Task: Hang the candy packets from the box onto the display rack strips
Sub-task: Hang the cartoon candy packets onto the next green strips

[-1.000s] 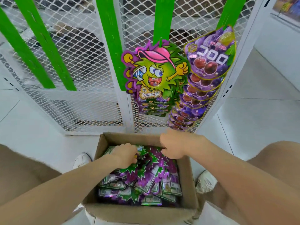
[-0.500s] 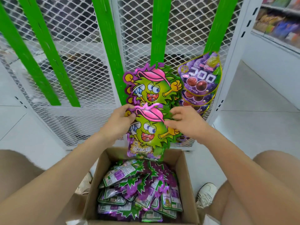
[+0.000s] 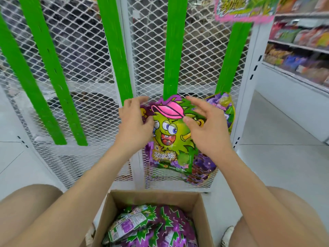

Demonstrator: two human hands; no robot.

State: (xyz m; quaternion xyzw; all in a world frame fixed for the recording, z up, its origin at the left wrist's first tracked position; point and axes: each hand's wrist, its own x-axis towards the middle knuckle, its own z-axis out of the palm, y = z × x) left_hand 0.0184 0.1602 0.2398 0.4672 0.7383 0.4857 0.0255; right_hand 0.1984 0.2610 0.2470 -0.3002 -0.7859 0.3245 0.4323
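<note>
Head view: left hand (image 3: 133, 122) pinches the green-monster candy packet (image 3: 170, 136), right hand (image 3: 204, 125) spread loose; best to seat its top squarely on the green strip (image 3: 171, 50).

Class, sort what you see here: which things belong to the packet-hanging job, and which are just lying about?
Part of the job: cartoon candy packet, left hand, right hand, green strip above it, cardboard box, boxed packets.

Just lying about: stocked shelves, pink sign overhead, white shoe.

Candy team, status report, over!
Left hand holds packet against the green strip. Right hand open, touching it. Purple bags hang beside, nothing blocking.
</note>
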